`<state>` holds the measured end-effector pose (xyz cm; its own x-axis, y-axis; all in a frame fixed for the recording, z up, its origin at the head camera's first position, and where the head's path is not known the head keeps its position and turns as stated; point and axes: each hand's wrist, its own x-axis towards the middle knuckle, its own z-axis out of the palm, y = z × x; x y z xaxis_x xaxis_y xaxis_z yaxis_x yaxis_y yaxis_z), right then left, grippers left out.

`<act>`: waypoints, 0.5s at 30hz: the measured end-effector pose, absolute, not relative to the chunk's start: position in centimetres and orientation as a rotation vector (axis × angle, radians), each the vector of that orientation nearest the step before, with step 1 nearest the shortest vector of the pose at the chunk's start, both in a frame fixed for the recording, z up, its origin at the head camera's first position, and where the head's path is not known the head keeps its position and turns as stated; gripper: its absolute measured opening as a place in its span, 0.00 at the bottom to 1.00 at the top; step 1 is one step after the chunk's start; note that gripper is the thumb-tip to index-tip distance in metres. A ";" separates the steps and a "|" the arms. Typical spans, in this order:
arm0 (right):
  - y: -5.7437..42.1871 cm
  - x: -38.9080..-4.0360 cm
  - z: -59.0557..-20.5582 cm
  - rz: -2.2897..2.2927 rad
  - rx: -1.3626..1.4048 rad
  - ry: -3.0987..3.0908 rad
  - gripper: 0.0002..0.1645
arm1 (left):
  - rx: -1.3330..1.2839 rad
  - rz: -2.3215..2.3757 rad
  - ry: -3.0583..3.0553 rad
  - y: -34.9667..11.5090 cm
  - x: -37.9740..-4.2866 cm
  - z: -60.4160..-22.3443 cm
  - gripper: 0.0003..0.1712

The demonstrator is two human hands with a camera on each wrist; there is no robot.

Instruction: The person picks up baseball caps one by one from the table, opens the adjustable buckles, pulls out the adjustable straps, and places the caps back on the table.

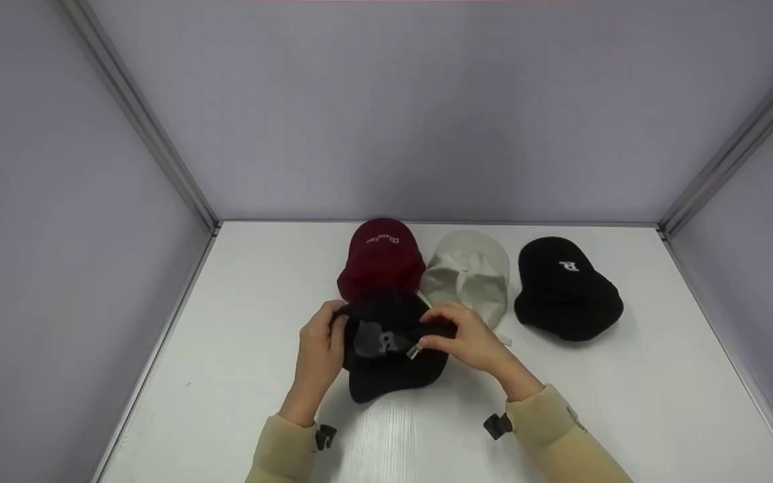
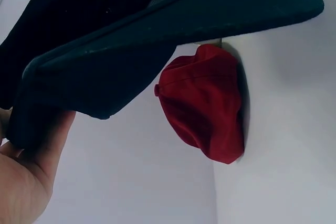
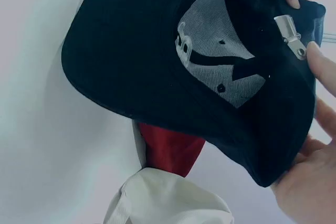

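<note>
A black baseball cap (image 1: 393, 377) is held up between both hands, its inside facing me and its brim pointing toward me. My left hand (image 1: 317, 350) grips the cap's left edge, thumb over the rim. At the right edge, my right hand (image 1: 470, 341) pinches the band near a metal buckle (image 3: 290, 36). In the right wrist view a pale mesh lining (image 3: 231, 80) shows inside the crown. The red cap (image 1: 381, 253) lies just behind the held one, which overlaps it in the head view.
A cream cap (image 1: 472, 258) sits beside the red one, its strap toward the front. Farther right rests another black cap (image 1: 564, 295) with a white letter on it. All stand on a white table (image 1: 252, 288) enclosed by grey panels (image 1: 386, 107) at the back and sides.
</note>
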<state>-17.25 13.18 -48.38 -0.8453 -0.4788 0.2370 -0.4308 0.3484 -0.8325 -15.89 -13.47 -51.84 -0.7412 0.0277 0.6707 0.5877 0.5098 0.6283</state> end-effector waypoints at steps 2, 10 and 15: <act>13.6 -17.9 -49.5 -1.504 -0.871 2.550 0.17 | -0.513 -1.210 -2.148 -13.5 -15.9 -51.7 0.08; 14.1 -19.2 -51.4 -1.296 -0.881 2.698 0.20 | -0.516 -1.217 -2.166 -14.1 -16.0 -51.3 0.08; 13.9 -19.6 -51.8 -1.306 -0.800 2.729 0.29 | -0.527 -1.229 -2.163 -14.5 -16.1 -51.2 0.07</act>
